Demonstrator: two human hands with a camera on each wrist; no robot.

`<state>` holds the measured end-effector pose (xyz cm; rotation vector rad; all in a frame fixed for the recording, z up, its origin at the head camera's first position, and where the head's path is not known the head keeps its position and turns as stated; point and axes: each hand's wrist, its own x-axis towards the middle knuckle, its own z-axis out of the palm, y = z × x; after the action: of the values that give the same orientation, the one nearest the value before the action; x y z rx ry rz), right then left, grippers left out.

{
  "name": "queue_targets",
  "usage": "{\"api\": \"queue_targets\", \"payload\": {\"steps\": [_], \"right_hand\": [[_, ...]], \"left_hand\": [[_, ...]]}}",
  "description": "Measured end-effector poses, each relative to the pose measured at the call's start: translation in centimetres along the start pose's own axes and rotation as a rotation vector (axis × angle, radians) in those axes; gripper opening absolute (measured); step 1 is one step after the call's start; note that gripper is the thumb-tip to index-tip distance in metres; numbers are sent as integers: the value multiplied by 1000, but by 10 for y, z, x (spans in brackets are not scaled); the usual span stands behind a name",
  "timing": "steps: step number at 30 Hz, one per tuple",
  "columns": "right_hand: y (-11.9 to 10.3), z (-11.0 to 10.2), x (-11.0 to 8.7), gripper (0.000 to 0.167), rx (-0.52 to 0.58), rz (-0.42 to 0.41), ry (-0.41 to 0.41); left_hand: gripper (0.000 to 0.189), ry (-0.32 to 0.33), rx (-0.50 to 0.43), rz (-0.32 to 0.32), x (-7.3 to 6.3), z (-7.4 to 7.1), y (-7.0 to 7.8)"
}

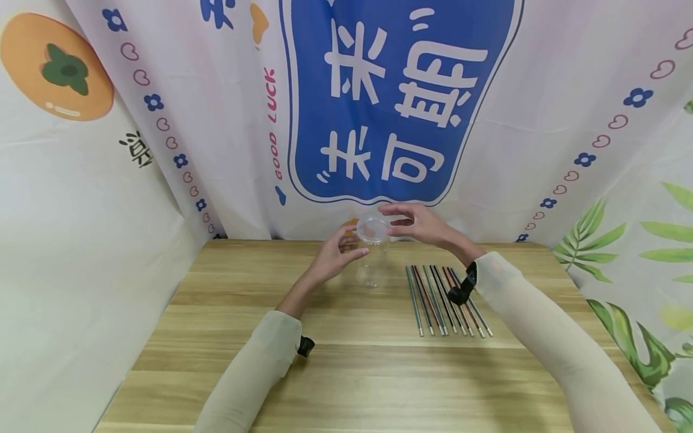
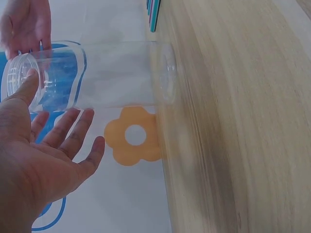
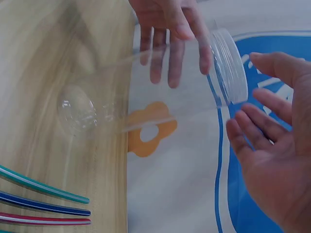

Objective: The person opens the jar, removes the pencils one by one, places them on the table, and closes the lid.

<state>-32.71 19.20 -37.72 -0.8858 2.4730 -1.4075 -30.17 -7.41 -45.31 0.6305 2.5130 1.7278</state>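
Observation:
A tall clear plastic jar point(image 1: 372, 264) with a translucent screw lid point(image 1: 373, 230) stands upright near the table's back edge. My left hand point(image 1: 337, 254) is beside its upper left, fingers spread and loosely bent. In the left wrist view the left thumb point(image 2: 30, 87) overlaps the lid, while the other fingertips lie along the jar's side. My right hand point(image 1: 419, 225) is at the lid's right, its fingers bent loosely and nothing gripped. The right wrist view shows the right fingertips point(image 3: 246, 110) close to the lid point(image 3: 231, 65).
Several slim pencils point(image 1: 433, 300) in dark, teal and red lie in a row on the wooden table point(image 1: 346, 373), right of the jar and partly under the right forearm. A printed cloth point(image 1: 243, 198) hangs directly behind the table's back edge.

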Motion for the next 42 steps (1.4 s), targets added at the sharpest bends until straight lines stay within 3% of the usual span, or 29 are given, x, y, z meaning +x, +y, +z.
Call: {"api": "queue_targets", "payload": {"steps": [8,18,34,42], "right_hand": [[2,-7,6,49,-24,-56,-93],[1,-4,7,46,-13,-54,-93],[-7,22,-4,42,-93,-45,200],[-5,25,-6,44,-103,-31,215]], "left_hand": [[67,-10,-22,1,0,-1,0],[68,-2,-6,-18,0,0,1],[65,2,-14,-14,-1,1,2],[64,11,-7,-7,-2,1,1]]}}
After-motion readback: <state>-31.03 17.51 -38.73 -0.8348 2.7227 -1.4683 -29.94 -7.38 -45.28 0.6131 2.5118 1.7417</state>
